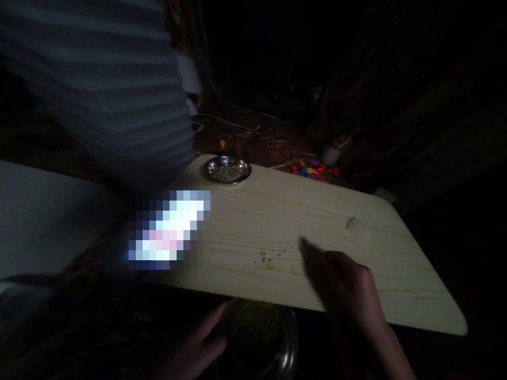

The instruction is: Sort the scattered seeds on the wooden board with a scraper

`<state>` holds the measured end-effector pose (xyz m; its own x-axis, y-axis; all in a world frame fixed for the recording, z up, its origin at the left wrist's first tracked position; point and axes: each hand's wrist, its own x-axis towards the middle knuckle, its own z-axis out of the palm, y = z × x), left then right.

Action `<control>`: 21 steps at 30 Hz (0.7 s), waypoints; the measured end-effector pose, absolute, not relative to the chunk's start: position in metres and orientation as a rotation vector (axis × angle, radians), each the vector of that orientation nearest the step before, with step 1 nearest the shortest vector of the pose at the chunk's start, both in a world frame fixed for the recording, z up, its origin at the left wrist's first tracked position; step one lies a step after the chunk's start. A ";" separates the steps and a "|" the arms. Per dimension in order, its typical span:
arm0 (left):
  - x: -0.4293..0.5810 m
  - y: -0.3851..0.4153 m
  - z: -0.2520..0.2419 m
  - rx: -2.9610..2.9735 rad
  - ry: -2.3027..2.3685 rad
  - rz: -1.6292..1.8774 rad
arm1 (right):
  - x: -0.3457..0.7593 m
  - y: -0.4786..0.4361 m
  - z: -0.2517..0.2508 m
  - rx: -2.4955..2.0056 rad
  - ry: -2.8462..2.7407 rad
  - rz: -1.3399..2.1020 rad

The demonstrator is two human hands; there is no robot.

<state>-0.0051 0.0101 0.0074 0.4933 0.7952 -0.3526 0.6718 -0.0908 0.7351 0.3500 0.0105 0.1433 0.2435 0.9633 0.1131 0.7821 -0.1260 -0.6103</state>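
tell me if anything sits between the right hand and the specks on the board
Nothing visible does. The right hand rests on the board, and the specks lie just to its left on bare wood.

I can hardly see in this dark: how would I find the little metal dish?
Start at the pale wooden board. At its far edge, left of the middle, sits the small steel dish of greenish grains. It is shiny, round, and the only dish resting on the board.

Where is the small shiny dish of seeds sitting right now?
The small steel dish sits at the far left corner of the pale wooden board, well beyond the right hand and the larger bowl that the left hand touches.
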 end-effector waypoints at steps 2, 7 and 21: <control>-0.005 0.011 0.010 1.760 1.200 0.158 | 0.356 0.013 0.144 -1.982 -1.578 0.398; -0.005 0.011 0.012 1.777 1.217 0.151 | 0.370 0.017 0.148 -2.003 -1.554 0.359; -0.001 0.013 0.025 1.800 1.260 0.041 | 0.321 0.036 0.132 -1.787 -1.525 0.518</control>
